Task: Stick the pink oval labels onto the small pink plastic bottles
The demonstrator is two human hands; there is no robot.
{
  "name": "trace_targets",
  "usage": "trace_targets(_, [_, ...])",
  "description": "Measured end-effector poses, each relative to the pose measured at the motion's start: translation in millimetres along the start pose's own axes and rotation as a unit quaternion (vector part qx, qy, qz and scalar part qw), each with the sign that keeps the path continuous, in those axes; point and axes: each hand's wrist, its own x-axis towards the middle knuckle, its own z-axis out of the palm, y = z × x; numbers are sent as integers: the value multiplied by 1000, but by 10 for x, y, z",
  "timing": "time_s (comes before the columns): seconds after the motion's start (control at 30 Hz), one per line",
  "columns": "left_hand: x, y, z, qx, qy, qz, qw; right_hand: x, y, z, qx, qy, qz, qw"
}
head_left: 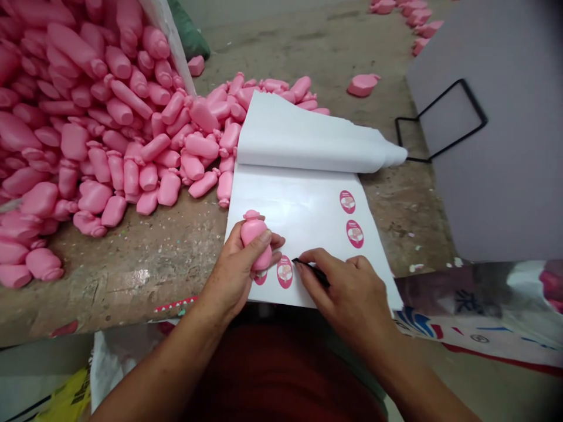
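A small pink bottle (254, 237) is gripped in my left hand (237, 261), its neck pointing away from me, just above a white sticker sheet (299, 205). My right hand (347, 287) pinches a thin black pointed tool (314, 271); its exact kind is unclear. The tool's tip is at the right edge of an oval pink sticker (285, 273). Another oval sticker (260, 278) lies partly hidden under my left hand. Two more stickers, an upper one (347, 201) and a lower one (355, 234), are on the sheet's right side.
A large heap of pink bottles (132, 117) spills from the left across the worn table (193, 246). Turned-back sheets (308, 138) curl over behind the sticker sheet. A grey panel (497, 146) with a black wire frame (472, 102) stands right. One bottle (363, 85) lies apart.
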Motion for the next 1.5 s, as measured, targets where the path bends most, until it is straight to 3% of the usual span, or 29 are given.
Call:
trace_targets(0.33, [-12, -18, 11, 12, 0, -7, 1000, 6, 26, 32, -3, -37, 29, 999])
trace_targets(0.77, [6, -54, -9, -47, 8, 7, 999, -63, 70, 42, 13, 36, -5, 999])
trace_targets(1.03, [2, -62, 5, -48, 17, 20, 998, 30, 6, 62, -25, -7, 21, 999])
trace_targets(1.23, [-4, -43, 15, -36, 28, 19, 999, 53, 147, 32, 104, -90, 130, 982])
trace_targets(1.5, [-9, -74, 5, -42, 18, 28, 999, 1, 121, 41, -13, -19, 10, 1000])
